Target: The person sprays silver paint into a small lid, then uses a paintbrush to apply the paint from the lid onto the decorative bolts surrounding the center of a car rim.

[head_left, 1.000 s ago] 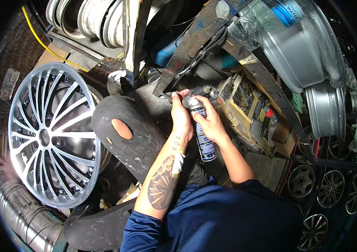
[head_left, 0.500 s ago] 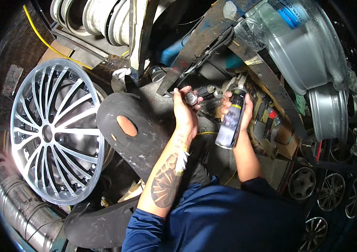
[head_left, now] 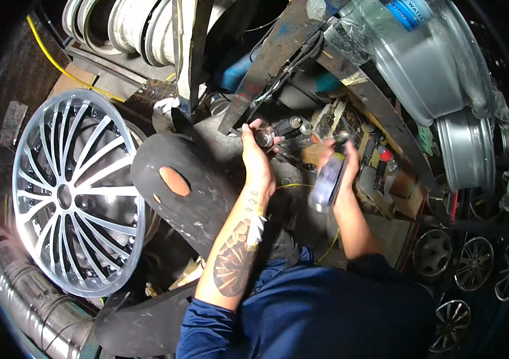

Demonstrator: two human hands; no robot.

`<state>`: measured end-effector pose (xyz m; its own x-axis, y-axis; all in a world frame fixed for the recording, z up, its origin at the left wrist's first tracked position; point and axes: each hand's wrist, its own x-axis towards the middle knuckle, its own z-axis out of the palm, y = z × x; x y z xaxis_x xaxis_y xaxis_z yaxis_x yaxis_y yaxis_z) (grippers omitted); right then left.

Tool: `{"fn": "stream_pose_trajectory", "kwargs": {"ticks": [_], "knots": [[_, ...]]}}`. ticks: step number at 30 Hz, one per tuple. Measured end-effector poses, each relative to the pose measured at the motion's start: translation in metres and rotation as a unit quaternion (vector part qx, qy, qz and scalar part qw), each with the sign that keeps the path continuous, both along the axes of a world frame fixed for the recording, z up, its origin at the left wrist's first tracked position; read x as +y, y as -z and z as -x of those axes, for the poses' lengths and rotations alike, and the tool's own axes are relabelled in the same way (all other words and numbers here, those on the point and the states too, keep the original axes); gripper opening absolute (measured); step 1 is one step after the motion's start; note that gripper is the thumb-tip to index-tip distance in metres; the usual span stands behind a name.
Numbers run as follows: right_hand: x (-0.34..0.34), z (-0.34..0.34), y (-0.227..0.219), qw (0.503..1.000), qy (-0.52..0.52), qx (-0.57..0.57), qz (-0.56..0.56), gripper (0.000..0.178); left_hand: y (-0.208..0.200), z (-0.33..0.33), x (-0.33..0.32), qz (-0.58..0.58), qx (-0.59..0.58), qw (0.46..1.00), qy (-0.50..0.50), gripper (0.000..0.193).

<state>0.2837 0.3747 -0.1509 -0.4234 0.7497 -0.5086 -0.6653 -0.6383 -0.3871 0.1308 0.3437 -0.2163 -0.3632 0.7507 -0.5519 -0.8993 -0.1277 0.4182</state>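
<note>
Fingers [head_left: 253, 133] of the left hand [head_left: 257, 158] are pinching a small round cap [head_left: 264, 138] above the dark bench [head_left: 218, 149], while the right hand [head_left: 341, 164] is wrapping around a spray can [head_left: 328, 179] that's blurring badly, label unreadable. Since half a second ago the can's dropping lower, cap hand barely moving.

Can and cap have split up

A second ago both hands were bunched together on the spray can [head_left: 328, 179]. Now the right hand [head_left: 343, 164] has swung it off to the right, well apart, tilted and blurry with motion. The left hand [head_left: 257, 157] has drifted up a little and just pinches the small round cap [head_left: 264, 137] in its fingertips.
</note>
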Motion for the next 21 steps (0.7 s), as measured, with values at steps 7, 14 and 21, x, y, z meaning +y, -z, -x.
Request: {"fn": "stream_pose_trajectory", "kwargs": {"ticks": [7, 14, 21], "knots": [[-0.003, -0.02, 0.001, 0.927, -0.288, -0.217, -0.107, 0.038, -0.005, 0.003, 0.004, -0.039, 0.003, 0.999, 0.012, 0.052], [-0.008, -0.012, 0.006, 0.946, -0.241, -0.206, -0.063, 0.039, -0.006, 0.005, 0.002, -0.042, 0.022, 0.999, 0.007, 0.057], [-0.002, 0.004, -0.002, 0.952, -0.284, -0.113, 0.026, 0.039, -0.008, 0.004, 0.002, -0.044, 0.033, 0.998, 0.013, 0.057]]}}
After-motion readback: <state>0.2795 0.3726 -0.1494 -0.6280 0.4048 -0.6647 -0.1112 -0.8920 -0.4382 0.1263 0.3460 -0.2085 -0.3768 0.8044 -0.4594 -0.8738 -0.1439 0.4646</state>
